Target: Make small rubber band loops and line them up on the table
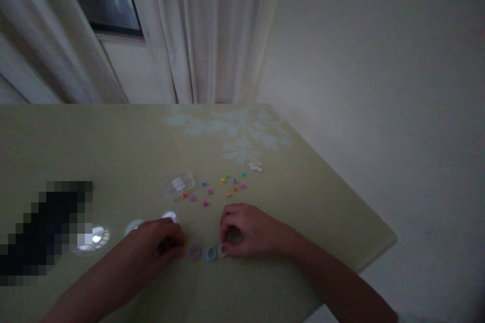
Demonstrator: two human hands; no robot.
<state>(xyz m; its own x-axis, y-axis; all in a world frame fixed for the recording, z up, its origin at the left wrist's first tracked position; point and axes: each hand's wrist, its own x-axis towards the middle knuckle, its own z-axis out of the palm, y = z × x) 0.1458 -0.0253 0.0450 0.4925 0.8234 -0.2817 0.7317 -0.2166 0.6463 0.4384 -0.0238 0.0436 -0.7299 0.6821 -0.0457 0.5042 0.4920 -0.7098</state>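
Observation:
A row of small hair ties lies on the table: a purple group (194, 253), a light blue group (209, 254) and a white group (222, 251). My right hand (246, 229) is curled at the right end of the row, thumb and fingertips closed on the white ones. At the left end my left hand (161, 245) rests with its fingers bent inward and its tips together beside the purple group. Whatever may be between those fingertips is too dark to make out. Beyond the hands, several tiny coloured claw clips (209, 192) are scattered.
A clear plastic box (180, 185) with a white label stands behind my left hand. Round shiny lids or dishes (93, 238) lie to the left, near a blurred dark object (45, 232). A small white item (255, 166) lies farther back. Curtains and a wall border the table (322, 186).

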